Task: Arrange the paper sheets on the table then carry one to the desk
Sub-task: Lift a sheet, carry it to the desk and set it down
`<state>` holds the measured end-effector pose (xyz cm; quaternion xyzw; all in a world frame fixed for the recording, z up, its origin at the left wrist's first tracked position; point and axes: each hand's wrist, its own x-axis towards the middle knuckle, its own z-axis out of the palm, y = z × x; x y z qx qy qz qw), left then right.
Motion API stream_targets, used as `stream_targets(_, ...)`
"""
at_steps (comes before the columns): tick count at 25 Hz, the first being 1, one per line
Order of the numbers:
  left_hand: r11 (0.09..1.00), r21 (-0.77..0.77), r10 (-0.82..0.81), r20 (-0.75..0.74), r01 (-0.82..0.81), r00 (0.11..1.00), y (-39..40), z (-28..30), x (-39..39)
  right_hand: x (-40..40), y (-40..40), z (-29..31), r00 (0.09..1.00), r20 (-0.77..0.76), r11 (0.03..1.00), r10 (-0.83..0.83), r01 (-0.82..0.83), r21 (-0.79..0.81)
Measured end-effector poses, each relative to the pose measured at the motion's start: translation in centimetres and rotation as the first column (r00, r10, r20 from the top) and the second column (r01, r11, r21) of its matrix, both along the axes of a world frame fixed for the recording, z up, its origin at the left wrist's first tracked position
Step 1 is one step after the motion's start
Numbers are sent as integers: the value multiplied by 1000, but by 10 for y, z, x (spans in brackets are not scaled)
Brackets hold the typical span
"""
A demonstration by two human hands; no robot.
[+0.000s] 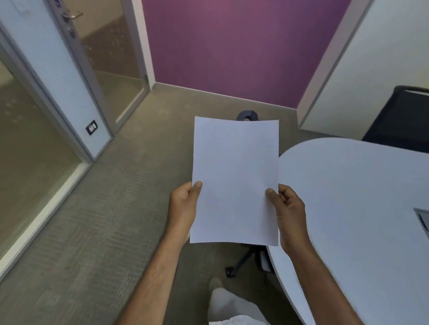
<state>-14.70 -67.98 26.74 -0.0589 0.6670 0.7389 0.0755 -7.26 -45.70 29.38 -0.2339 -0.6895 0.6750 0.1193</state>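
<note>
We are holding one paper sheet (234, 180) off the table (354, 193), left hand (183, 210) and right hand (290, 214) pinching its edges; carrying it to the desk seems left.

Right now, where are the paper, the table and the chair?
paper (234, 180), head view, middle of the sheet.
table (354, 205), head view, bare top.
chair (407, 116), head view, dark backrest.

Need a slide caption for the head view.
Both hands, left and right, hold one blank sheet upright beside the white table.
</note>
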Motion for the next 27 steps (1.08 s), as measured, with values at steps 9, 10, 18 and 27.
stream_targets(9, 1000, 14, 26, -65, -25, 998, -35, 17, -190, -194, -41, 4, 992, -118, 999, -45, 43, -14)
stream_targets(10, 1000, 11, 21, -64, -21, 998, -36, 19, -216, -217, -42, 4, 991, -123, 998, -59, 57, -17)
stream_targets(18, 996, -25, -89, -68, 88, 994, -18, 39, -400, -374, -30, 15, 975, -159, 987, -154, 145, -66)
stream_targets(27, 940, -20, -342, -67, 342, 937, 65, 20, -620, -553, 23, 8, 926, -121, 932, -356, 344, -115)
